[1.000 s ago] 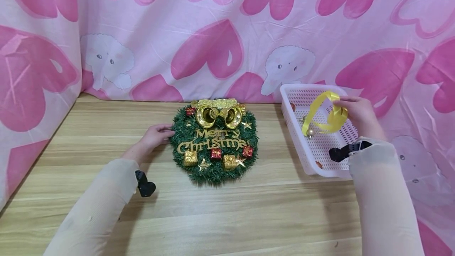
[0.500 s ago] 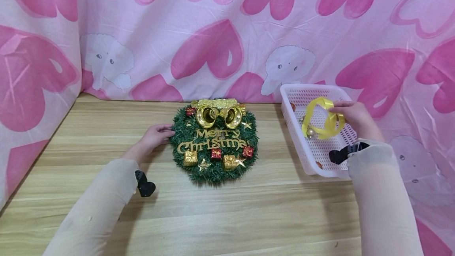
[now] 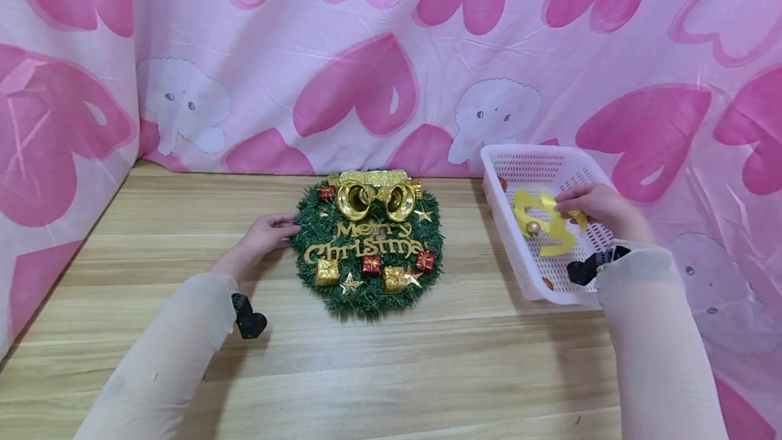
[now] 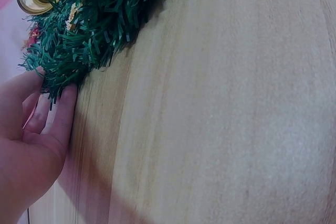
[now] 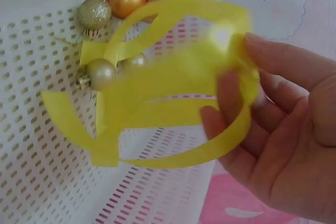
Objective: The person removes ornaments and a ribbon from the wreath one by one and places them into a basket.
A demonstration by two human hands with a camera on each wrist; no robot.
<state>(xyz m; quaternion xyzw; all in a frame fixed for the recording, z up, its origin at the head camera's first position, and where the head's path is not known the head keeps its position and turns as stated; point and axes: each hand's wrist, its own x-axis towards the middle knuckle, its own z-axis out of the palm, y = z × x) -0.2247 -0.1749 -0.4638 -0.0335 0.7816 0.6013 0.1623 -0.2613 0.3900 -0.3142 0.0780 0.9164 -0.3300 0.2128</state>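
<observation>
A green Christmas wreath [image 3: 369,297] with gold bells, stars, small gift boxes and "Merry Christmas" lettering lies on the wooden table. At its left edge my left hand [image 3: 263,240] holds the tinsel; in the left wrist view the fingers [image 4: 65,111] lie against the green strands. A looped yellow ribbon [image 5: 173,72] is pinched between thumb and fingers of my right hand [image 5: 294,114]. That hand is over the white perforated basket [image 3: 519,250], and the ribbon's loose loops hang down inside it. Beside the ribbon lies a pale gold bauble [image 3: 533,228].
Inside the basket, a glittery gold bauble [image 5: 94,13] and an orange bauble [image 5: 126,1] sit along one side. Pink heart-patterned cloth [image 3: 360,87] borders the wooden table [image 3: 366,379] at the back and sides. The basket stands close to the cloth at the right.
My right hand has moved down and left, lowering the yellow ribbon into the basket, where its loops have spread out. The left hand and the wreath have stayed in place.
</observation>
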